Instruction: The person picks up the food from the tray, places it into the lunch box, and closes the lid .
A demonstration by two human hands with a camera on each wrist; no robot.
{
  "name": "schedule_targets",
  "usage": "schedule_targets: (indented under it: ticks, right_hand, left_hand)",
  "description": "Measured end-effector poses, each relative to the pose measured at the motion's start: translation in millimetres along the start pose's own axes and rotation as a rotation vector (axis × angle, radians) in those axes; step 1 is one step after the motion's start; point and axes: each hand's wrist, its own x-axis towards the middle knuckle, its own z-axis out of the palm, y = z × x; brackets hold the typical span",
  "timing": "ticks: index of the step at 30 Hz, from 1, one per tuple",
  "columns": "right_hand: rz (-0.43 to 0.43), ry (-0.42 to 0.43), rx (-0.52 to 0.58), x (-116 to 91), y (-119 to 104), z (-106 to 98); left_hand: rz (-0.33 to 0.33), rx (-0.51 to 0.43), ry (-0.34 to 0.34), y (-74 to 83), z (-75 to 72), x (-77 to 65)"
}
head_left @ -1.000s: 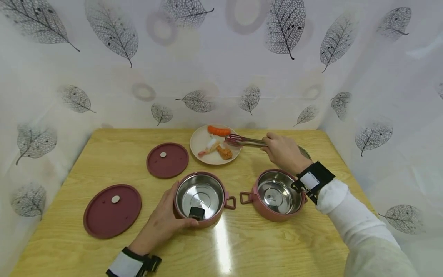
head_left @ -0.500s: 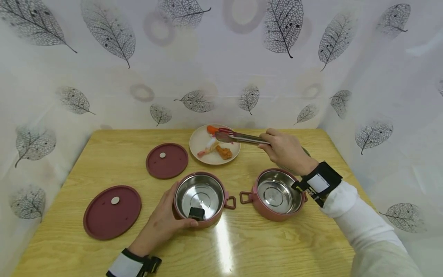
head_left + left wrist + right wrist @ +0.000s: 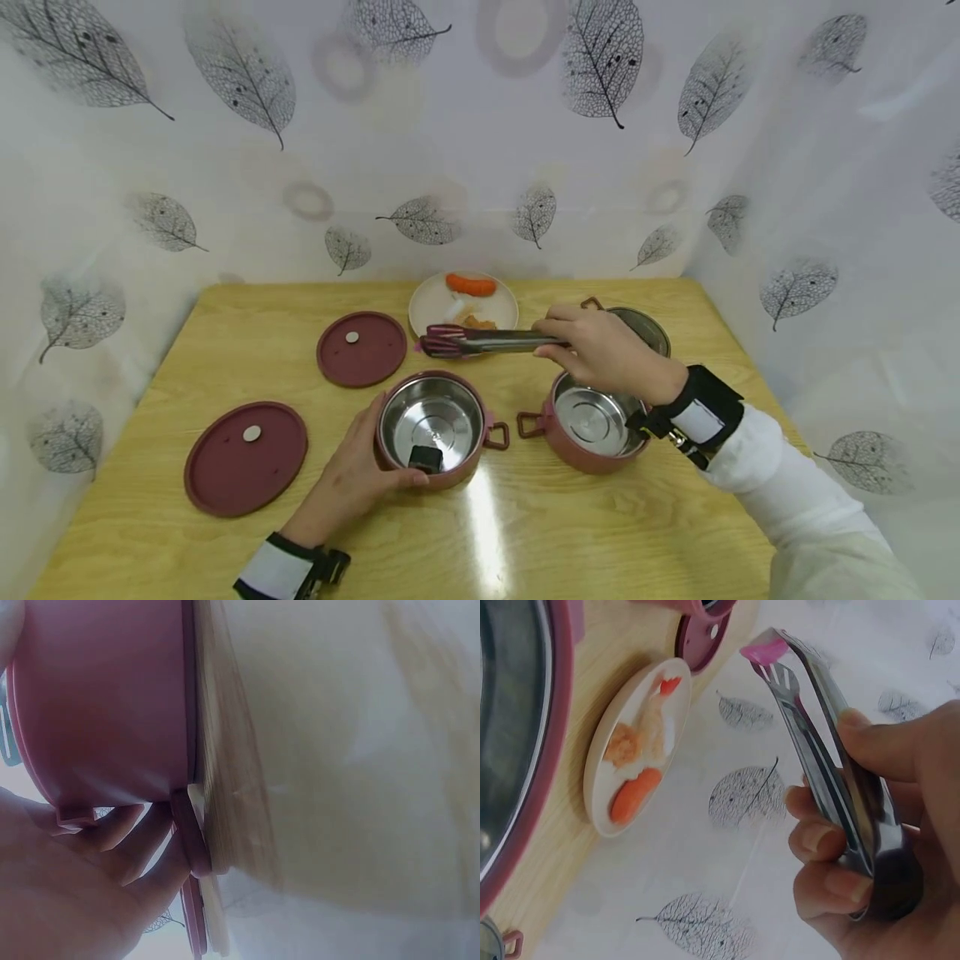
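My left hand (image 3: 356,479) grips the side of a pink pot (image 3: 480,458) with a steel inside, thumb at the near rim. In the left wrist view its fingers lie by the handle (image 3: 191,836). Inside that pot sits a small black block (image 3: 426,459). My right hand (image 3: 603,346) holds metal tongs (image 3: 495,340) level, their tips between the plate's near edge and the left pot. A small pink piece (image 3: 765,652) is pinched at the tips, clearest in the right wrist view. A second pink pot (image 3: 577,454) stands under the right forearm, showing bare steel inside.
At the back, a pale plate (image 3: 423,300) bears an orange sausage (image 3: 470,285), a fried piece (image 3: 624,745) and a shrimp (image 3: 654,727). Two maroon lids (image 3: 362,348) lie at the left. A round grey-green vessel (image 3: 645,327) is partly hidden behind the right hand.
The right hand has carried the tongs leftward and nearer, from over the plate to its near edge above the left pot's far side. The left hand stays on its pot.
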Motion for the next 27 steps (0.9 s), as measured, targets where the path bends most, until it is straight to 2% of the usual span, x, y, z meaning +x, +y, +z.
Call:
schedule_targets:
  ticks: [5,9,15,27]
  right_hand:
    - [-0.066,-0.067,0.014,-1.7,-15.5,9.2]
    - [-0.112,-0.080,-0.032,-1.2,-22.2,19.5]
    - [-0.116,-0.116,-0.065,0.8,-28.5,32.0]
    - [-0.187,-0.221,0.029,-1.6,-37.9,35.2]
  left_hand:
    - [0.000,0.015,0.004,-2.0,-0.8,0.4]
    - [0.004,0.007,0.002,-2.0,-2.2,1.3]
    - [0.010,0.001,0.006,-1.9,-3.5,2.1]
    - [-0.013,-0.020,-0.013,0.5,-5.6,1.5]
